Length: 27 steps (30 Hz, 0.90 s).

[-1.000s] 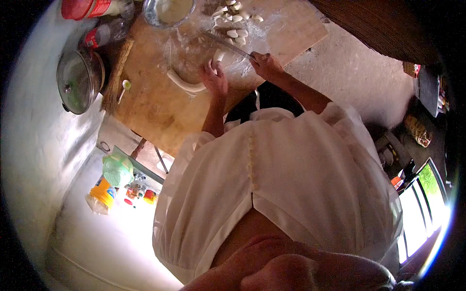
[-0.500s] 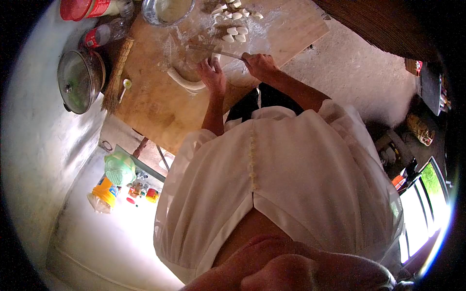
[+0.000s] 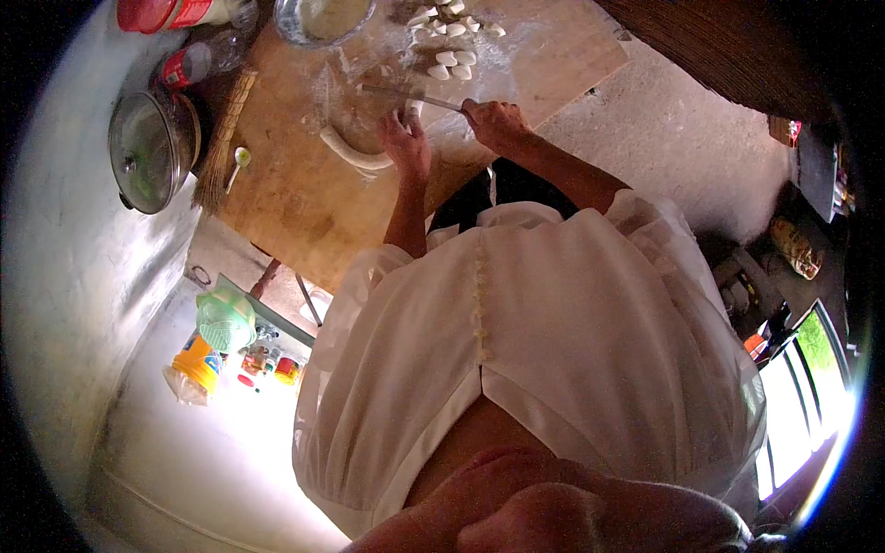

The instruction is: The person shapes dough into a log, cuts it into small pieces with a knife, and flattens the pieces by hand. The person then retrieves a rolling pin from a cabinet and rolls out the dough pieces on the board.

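Observation:
My right hand is closed round the handle of a knife, whose blade points left across the wooden board. Just below the blade, my left hand has its fingers on the end of a pale dough rope. The rest of the rope curves out to the left of that hand, lying on the board. A short pale end of dough shows by the left fingertips, close to the blade. Beyond the knife lie several cut dough pieces on floured wood.
The wooden board carries a glass bowl at its far edge. A straw brush and a small spoon lie at the left, beside a lidded pot and a plastic bottle.
The whole view has shifted slightly. Both hands keep nearly the same places, with the knife still over the dough by the left fingers.

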Tool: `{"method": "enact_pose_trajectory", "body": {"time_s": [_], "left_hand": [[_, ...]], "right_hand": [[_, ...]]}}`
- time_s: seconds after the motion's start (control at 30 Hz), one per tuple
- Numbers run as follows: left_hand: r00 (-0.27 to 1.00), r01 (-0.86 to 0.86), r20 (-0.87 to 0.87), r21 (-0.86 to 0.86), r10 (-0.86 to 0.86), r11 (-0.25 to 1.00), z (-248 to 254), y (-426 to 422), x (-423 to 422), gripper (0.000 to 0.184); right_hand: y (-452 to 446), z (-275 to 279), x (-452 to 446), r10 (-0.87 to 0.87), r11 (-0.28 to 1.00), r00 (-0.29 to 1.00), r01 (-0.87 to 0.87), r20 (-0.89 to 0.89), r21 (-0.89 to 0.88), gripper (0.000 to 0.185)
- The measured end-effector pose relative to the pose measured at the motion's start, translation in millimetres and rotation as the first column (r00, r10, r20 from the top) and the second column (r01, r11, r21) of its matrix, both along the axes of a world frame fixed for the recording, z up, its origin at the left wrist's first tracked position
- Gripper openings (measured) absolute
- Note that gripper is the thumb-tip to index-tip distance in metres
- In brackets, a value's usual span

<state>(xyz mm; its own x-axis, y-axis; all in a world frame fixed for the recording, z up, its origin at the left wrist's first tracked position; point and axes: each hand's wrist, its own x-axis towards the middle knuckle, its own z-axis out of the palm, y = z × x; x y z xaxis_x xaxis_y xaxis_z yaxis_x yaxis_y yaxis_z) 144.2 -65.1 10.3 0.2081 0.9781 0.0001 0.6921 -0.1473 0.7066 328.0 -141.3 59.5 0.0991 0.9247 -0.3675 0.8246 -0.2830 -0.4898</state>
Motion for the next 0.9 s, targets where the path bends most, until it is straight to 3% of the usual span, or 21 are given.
{"method": "enact_pose_trajectory", "body": {"time_s": [0.1,0.17,0.3,0.37,0.47,0.53,0.6,0.67,0.77,0.9], "left_hand": [[0.998,0.026,-0.062,0.02,-0.024,0.999,-8.0,0.8,-2.9,0.037],[1.0,0.022,0.017,0.064,-0.023,0.998,-13.7,-0.5,-2.7,0.023],[0.999,0.046,0.006,0.109,-0.047,0.993,0.1,-7.1,-0.8,0.018],[0.982,0.191,-0.035,0.226,-0.188,0.955,-3.1,-12.5,-5.9,0.022],[0.958,0.284,-0.115,0.301,-0.261,0.91,1.3,-19.3,-11.5,0.018],[0.969,0.247,-0.063,0.237,-0.239,0.94,7.7,-21.7,-7.7,0.019],[0.976,0.218,-0.013,0.155,-0.219,0.964,7.3,-29.5,-10.1,0.02],[0.975,0.193,0.085,0.138,-0.205,0.972,-1.9,-27.7,-9.1,0.022],[0.969,0.213,0.076,0.22,-0.234,0.952,-10.3,-24.6,-10.7,0.022],[0.972,0.218,0.045,0.178,-0.229,0.96,4.5,-26.2,-8.5,0.022]], "right_hand": [[5.2,3.2,-1.2,0.016,0.999,1.0,-0.016,0.003,-0.052,0.017],[10.9,3.9,-7.2,0.017,0.999,0.999,-0.016,0.033,-0.038,0.017],[19.4,-6.6,-13.3,-0.005,1.0,0.999,0.004,0.053,0.018,0.017],[20.3,-13.3,-9.2,-0.018,1.0,1.0,0.018,0.017,-0.01,0.018],[9.6,-13.7,-1.0,-0.065,0.998,0.997,0.064,-0.043,-0.021,0.019],[-1.0,-15.2,0.5,-0.097,0.995,0.993,0.097,-0.068,-0.005,0.02],[-15.4,-10.3,-4.9,-0.027,0.991,1.0,0.025,0.014,0.134,0.018],[-22.0,1.4,-8.9,-0.051,0.995,0.999,0.052,-0.02,0.089,0.019],[-27.4,14.9,-14.7,-0.062,0.996,0.997,0.064,-0.038,0.061,0.018],[-29.9,13.7,-18.4,-0.039,0.997,0.999,0.037,0.023,0.072,0.018]]}}
